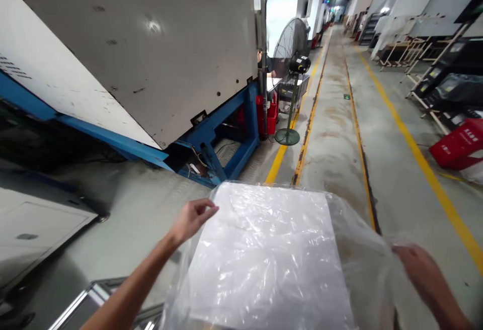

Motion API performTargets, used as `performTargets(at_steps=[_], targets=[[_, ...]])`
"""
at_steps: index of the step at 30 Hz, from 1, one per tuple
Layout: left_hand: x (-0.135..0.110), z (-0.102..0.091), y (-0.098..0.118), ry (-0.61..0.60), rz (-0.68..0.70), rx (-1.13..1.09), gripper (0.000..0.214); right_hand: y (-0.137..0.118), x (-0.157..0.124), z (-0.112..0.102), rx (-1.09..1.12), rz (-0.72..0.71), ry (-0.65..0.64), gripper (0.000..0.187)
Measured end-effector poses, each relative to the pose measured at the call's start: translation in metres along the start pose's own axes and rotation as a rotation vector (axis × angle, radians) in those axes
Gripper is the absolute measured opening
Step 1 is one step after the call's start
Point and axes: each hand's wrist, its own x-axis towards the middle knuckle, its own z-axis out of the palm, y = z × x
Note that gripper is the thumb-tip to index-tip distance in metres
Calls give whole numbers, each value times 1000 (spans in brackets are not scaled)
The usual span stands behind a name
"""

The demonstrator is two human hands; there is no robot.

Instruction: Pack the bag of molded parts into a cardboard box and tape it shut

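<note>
Right in front of me is a clear plastic bag, shiny and wrinkled, around white sheet-like material with a squared outline. My left hand is at the bag's far left edge, thumb and forefinger pinched on the film. Out to the right, my right hand grips a loose part of the same bag and holds it stretched away from the white material. That hand is slightly blurred, and its fingertips are partly hidden by the film. What lies under the white material is hidden.
A large grey machine on a blue frame stands ahead left. Beyond it is a standing fan. Yellow-lined aisle floor runs away ahead. A red bin and racks are at right. Metal framing sits below my left arm.
</note>
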Motion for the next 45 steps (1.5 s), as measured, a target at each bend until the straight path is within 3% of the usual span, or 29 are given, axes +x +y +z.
performTargets(at_steps=[2,4,6,8,11,14,16,18,21,24,28,32,37,41,45], targets=[[2,31,21,-47,15,-172,43,-41,-17,12,-31,-162,-115,29],[1,50,29,-43,23,-279,41,-66,-29,19,-53,-250,-103,33],[-1,57,25,42,-20,-465,38,-76,-39,25,68,-229,-74,34],[-5,57,18,160,-86,-747,35,-81,-52,40,324,-123,-82,35],[-11,73,19,157,-103,-1013,28,-99,-78,93,538,-14,-164,33],[-12,125,34,20,-102,-1033,27,-128,-104,170,524,-95,-450,26],[-7,166,41,16,-148,-1073,30,-142,-116,216,488,-109,-553,38],[2,197,40,69,-231,-1132,31,-147,-121,246,440,-103,-630,59],[12,217,27,154,-330,-1219,30,-145,-117,266,368,-94,-733,72],[14,218,20,133,-311,-1242,23,-144,-107,271,375,-108,-814,55],[10,218,22,25,-196,-1213,17,-143,-98,282,443,-93,-882,7],[8,215,22,-2,-133,-1197,19,-139,-100,297,407,-48,-872,39],[11,207,16,-32,-141,-1182,22,-144,-110,302,358,22,-756,39],[16,191,10,5,-136,-1120,26,-150,-108,283,429,39,-759,10],[11,160,3,-124,0,-868,27,-149,-100,250,520,31,-810,41]])
